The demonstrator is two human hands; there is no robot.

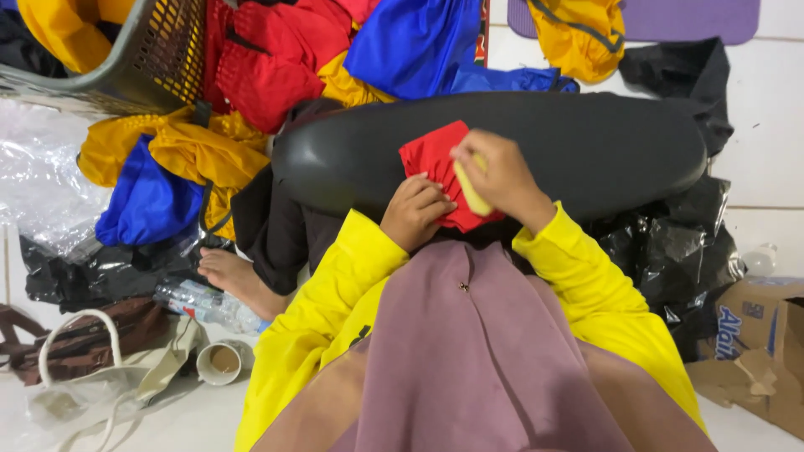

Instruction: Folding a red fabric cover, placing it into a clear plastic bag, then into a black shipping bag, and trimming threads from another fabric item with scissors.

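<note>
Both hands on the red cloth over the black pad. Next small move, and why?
Probably draw the yellow piece under the right hand a short way across the red cloth, with the left hand pinning the near edge. The cloth lies partly folded on the curved black pad, so it would likely slip unless held. What the yellow piece is, I cannot tell.

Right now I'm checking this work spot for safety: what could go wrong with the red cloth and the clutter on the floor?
The red cloth lies on a smooth, curved black seat, pinned only by the left hand and right hand; it might slide off. The open cup beside the bare foot could be knocked over. The plastic bottle by that foot might roll underfoot.
</note>
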